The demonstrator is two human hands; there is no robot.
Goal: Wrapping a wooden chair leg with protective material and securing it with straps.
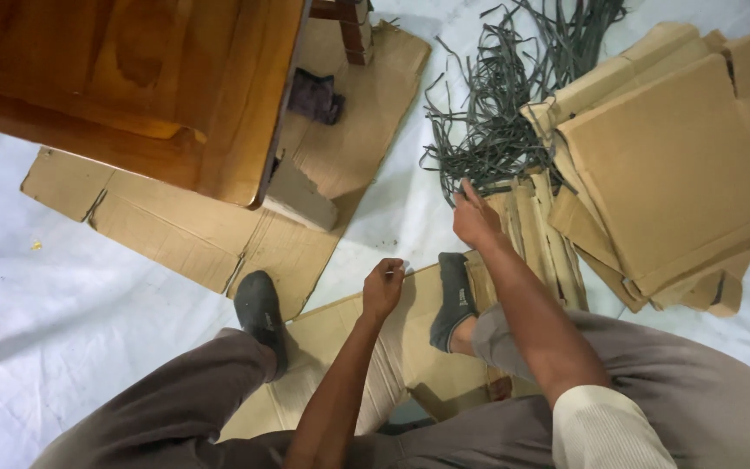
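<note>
1. The right hand (476, 217) reaches into a heap of thin grey-green strips (501, 104), fingers closing on some of them.
2. The strips are long, tangled, lying on the white floor sheet (88, 287) beside stacked cardboard (679, 174).
3. The left hand (382, 289) is loosely clenched, pinching something small and pale.

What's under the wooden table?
Under the wooden table lie flattened cardboard and a dark cloth beside a leg. The tabletop hides whatever lies farther beneath.
</note>
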